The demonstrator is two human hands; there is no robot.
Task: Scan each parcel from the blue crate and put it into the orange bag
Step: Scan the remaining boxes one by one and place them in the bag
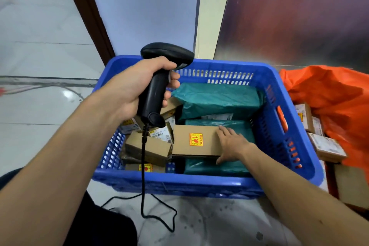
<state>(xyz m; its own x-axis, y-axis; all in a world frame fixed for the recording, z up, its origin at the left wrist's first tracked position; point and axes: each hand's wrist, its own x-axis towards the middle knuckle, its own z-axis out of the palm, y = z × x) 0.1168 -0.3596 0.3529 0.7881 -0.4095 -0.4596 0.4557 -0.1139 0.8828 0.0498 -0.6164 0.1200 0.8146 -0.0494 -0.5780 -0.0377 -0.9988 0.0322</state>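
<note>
Tiled floor [40, 106]; blue crate [179, 182] mostly full, few boxes [327, 147] in orange bag [329, 94]; L hand [131, 90] clamps scanner [167, 52], R hand [232, 144] grips carton [183, 146].

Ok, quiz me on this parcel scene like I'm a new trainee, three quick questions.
1. True or false: the left hand holds the scanner above the blue crate.
2. The right hand grips: A) a green mailer, B) a cardboard box with a red-and-yellow sticker, C) a cable.
3. Fill in: the orange bag lies to the crate's ____.
Key: 1 true; 2 B; 3 right.
</note>
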